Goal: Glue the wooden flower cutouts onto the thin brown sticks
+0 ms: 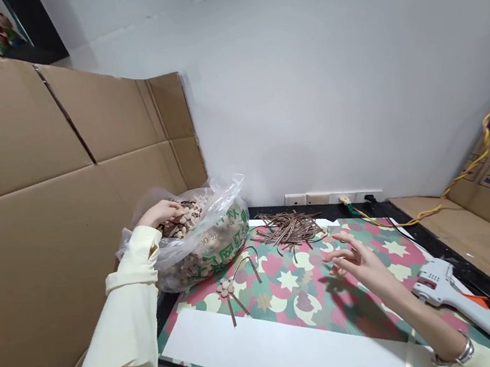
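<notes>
Pieces [193, 217] are touched by the left hand [162, 212] — grip can't be told, best kept light — right hand [352, 258] spread, empty.

We record bright light, probably from overhead. The right hand [354, 262] casts a soft shadow on the patterned sheet [269, 298]; the plastic bag [209, 250] glints; wide-angle stretch distorts the edges.

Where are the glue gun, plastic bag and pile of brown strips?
Glue gun [474, 311], head view: its white handle.
Plastic bag [212, 250], head view: its printed front.
Pile of brown strips [290, 229], head view: its middle.
</notes>
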